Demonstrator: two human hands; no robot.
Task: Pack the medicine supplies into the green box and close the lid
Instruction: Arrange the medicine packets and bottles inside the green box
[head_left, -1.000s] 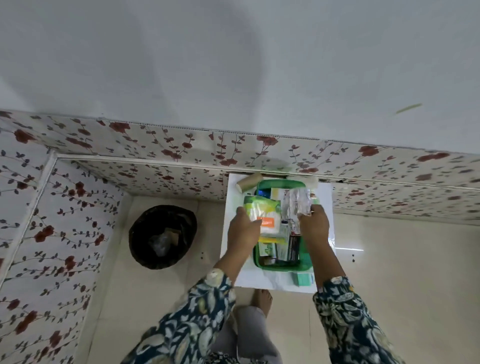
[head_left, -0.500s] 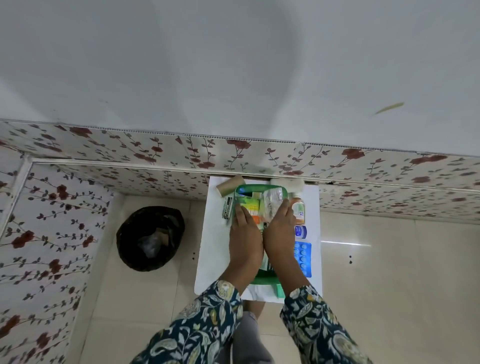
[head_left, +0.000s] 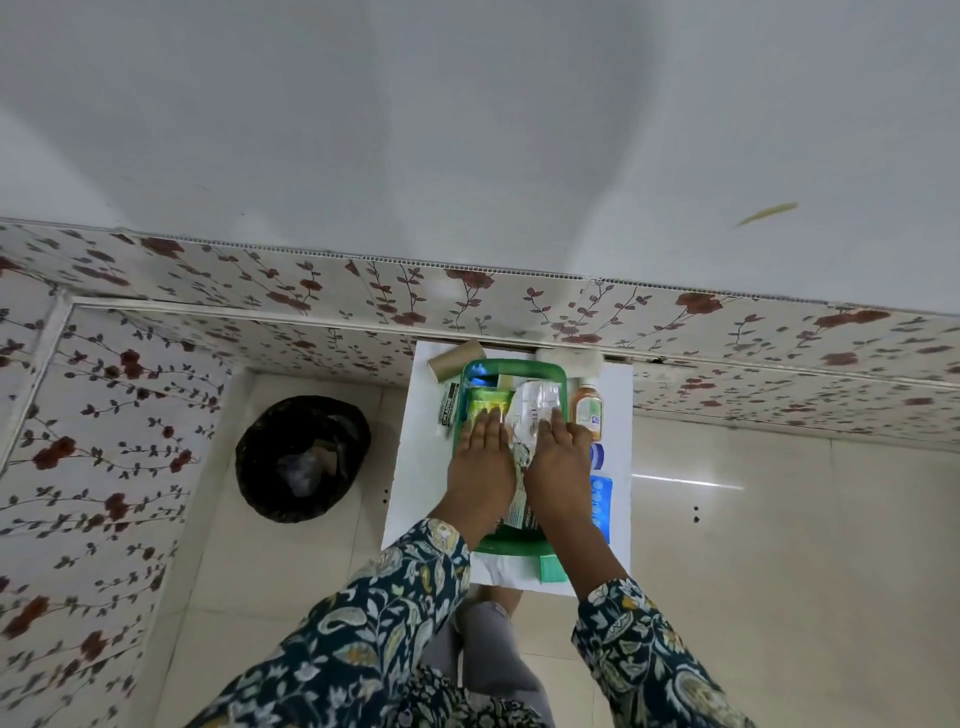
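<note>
Head view looks steeply down on a small white desk (head_left: 415, 467) pushed against a floral-papered wall. At the desk's centre sits the green box (head_left: 511, 366), lid off and filled with packets. Both hands lie flat and open, palms down, fingers spread, pressing on the contents without gripping anything. The left hand (head_left: 480, 465) covers the 9 o'clock half of the box, its fingertips on a yellow-green packet (head_left: 485, 397). The right hand (head_left: 558, 465) covers the 3 o'clock half, its fingertips on a clear crinkled plastic packet (head_left: 537, 400); a white printed carton (head_left: 519, 506) shows between the wrists.

Outside the box, at its 3 o'clock side, stand an amber bottle (head_left: 587, 408) and, nearer the person, a blue blister pack (head_left: 602, 501), partly hidden by the right forearm. At 9 o'clock, just beside the box wall, lies a dark narrow tube box (head_left: 449, 405). At 11 o'clock lies a tan bandage roll (head_left: 456, 356), at 1 o'clock a white cotton wad (head_left: 569, 358). At 5 o'clock, near the desk edge, sits a small green carton (head_left: 551, 569).

On the floor, well apart at 9 o'clock, stands a black bin (head_left: 301, 457).
</note>
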